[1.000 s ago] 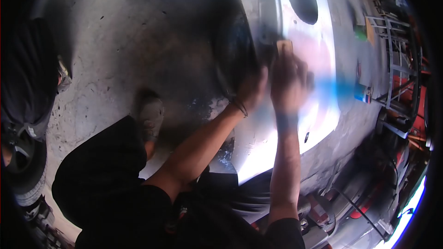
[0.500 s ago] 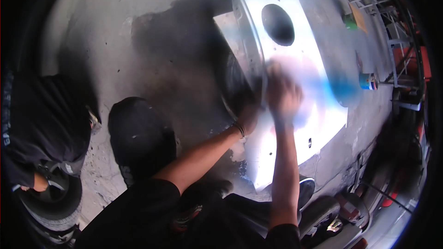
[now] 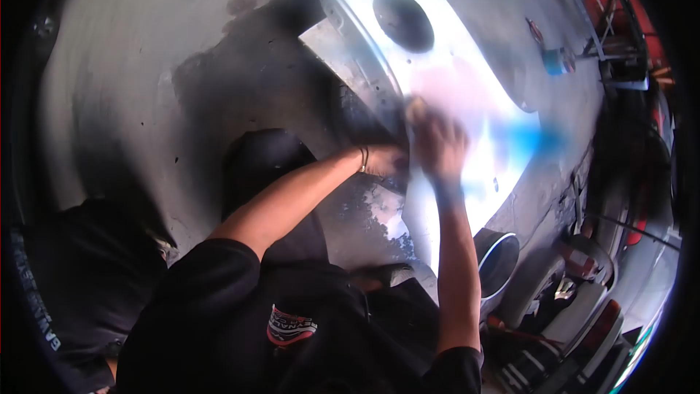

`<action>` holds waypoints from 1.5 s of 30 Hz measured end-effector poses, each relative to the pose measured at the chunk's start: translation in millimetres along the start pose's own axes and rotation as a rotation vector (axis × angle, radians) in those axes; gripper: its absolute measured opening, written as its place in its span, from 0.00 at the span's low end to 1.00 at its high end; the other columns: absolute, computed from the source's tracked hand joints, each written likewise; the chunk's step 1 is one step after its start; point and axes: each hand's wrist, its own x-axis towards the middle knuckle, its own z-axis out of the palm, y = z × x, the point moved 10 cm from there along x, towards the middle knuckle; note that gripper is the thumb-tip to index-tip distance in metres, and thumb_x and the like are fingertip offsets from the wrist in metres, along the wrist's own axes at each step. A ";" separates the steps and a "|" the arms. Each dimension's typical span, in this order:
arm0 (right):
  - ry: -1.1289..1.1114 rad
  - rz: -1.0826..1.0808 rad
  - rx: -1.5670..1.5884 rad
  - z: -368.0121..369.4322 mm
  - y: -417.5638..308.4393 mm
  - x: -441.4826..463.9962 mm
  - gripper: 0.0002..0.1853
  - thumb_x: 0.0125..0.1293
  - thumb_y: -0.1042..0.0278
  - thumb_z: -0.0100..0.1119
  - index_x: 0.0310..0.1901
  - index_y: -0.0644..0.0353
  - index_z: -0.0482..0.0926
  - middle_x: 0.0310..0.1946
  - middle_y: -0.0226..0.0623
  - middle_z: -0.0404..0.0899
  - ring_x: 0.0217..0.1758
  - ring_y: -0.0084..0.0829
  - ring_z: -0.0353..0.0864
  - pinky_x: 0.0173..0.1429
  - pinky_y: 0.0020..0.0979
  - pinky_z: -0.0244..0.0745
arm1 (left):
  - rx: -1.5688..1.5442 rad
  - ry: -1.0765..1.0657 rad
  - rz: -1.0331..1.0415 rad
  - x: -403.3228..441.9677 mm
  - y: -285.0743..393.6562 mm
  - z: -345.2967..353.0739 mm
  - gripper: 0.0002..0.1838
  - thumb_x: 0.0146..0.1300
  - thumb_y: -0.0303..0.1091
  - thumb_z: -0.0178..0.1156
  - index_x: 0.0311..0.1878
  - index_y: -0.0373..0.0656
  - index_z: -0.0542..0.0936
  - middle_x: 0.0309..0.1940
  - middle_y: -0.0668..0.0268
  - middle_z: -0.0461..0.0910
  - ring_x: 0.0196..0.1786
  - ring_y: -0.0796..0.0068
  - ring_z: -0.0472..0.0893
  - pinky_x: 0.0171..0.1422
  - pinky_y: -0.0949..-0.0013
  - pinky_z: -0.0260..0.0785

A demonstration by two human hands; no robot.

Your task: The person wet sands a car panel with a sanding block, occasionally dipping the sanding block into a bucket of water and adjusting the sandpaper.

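A pale, shiny sheet-metal panel (image 3: 474, 80) with a large oval hole lies at a slant in front of me. It looks like a vehicle body panel. My right hand (image 3: 440, 144) rests on its surface near the left edge, smeared by motion. A small tan patch shows at the fingertips, and I cannot make out whether it is a finger or something held. My left hand (image 3: 386, 160), with a dark band at the wrist, is at the panel's bent left edge. Shadow and blur hide its fingers.
Another person in a dark shirt (image 3: 87, 284) bends at the lower left. A blue can (image 3: 559, 60) stands on the floor beyond the panel. A round open container (image 3: 498, 259) and assorted parts (image 3: 576, 277) sit at the lower right, below a metal rack (image 3: 594, 11).
My view has shifted, so the panel appears further left and higher. My right hand stays on the panel, blurred in both frames. My left hand remains at the edge.
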 end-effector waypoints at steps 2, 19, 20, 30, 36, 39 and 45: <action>-0.141 0.227 -0.092 43.0 16.8 39.9 0.17 0.71 0.64 0.68 0.60 0.39 0.88 0.59 0.28 0.86 0.59 0.43 0.82 0.64 0.47 0.72 | 0.029 -0.004 -0.096 -13.5 44.8 -14.4 0.17 0.72 0.41 0.73 0.55 0.39 0.86 0.49 0.59 0.89 0.52 0.69 0.87 0.58 0.62 0.81; -0.062 0.232 -0.206 37.8 79.6 24.0 0.23 0.69 0.66 0.68 0.66 0.38 0.86 0.63 0.28 0.85 0.65 0.43 0.80 0.73 0.45 0.67 | -0.049 0.148 -0.078 2.0 17.2 -5.8 0.27 0.67 0.48 0.78 0.60 0.39 0.88 0.52 0.61 0.92 0.53 0.73 0.88 0.60 0.66 0.81; -0.037 0.214 -0.184 31.1 75.6 18.8 0.23 0.70 0.67 0.67 0.66 0.38 0.86 0.63 0.30 0.86 0.65 0.42 0.81 0.73 0.45 0.67 | -0.086 0.155 -0.121 -6.0 30.5 -7.9 0.27 0.67 0.49 0.77 0.60 0.39 0.88 0.52 0.60 0.91 0.53 0.73 0.88 0.59 0.66 0.81; 0.071 0.321 -0.274 39.9 40.1 57.5 0.21 0.77 0.57 0.61 0.68 0.47 0.81 0.54 0.45 0.86 0.63 0.49 0.80 0.63 0.52 0.75 | 0.168 0.204 -0.240 14.9 -15.6 -7.7 0.31 0.59 0.60 0.80 0.24 0.38 0.85 0.23 0.62 0.85 0.29 0.76 0.81 0.37 0.62 0.75; 0.010 0.370 -0.109 47.4 69.6 76.4 0.23 0.77 0.58 0.61 0.72 0.41 0.79 0.59 0.38 0.87 0.63 0.49 0.79 0.66 0.53 0.73 | -0.112 0.254 -0.135 13.2 -10.9 0.2 0.32 0.56 0.61 0.81 0.20 0.39 0.82 0.19 0.64 0.82 0.22 0.77 0.77 0.30 0.64 0.71; 0.026 0.282 -0.191 65.2 56.5 63.4 0.23 0.78 0.63 0.58 0.73 0.41 0.79 0.60 0.37 0.87 0.64 0.48 0.79 0.68 0.52 0.72 | -0.068 0.201 -0.054 17.9 -8.6 -5.3 0.29 0.56 0.59 0.81 0.24 0.39 0.86 0.22 0.63 0.85 0.25 0.76 0.80 0.32 0.65 0.74; -0.162 0.596 -0.017 55.0 108.4 67.0 0.23 0.77 0.66 0.58 0.72 0.43 0.79 0.64 0.41 0.84 0.69 0.47 0.78 0.72 0.51 0.69 | -0.031 0.132 -0.247 6.4 -1.7 -0.7 0.26 0.64 0.58 0.76 0.40 0.41 0.90 0.32 0.62 0.90 0.36 0.68 0.87 0.48 0.61 0.79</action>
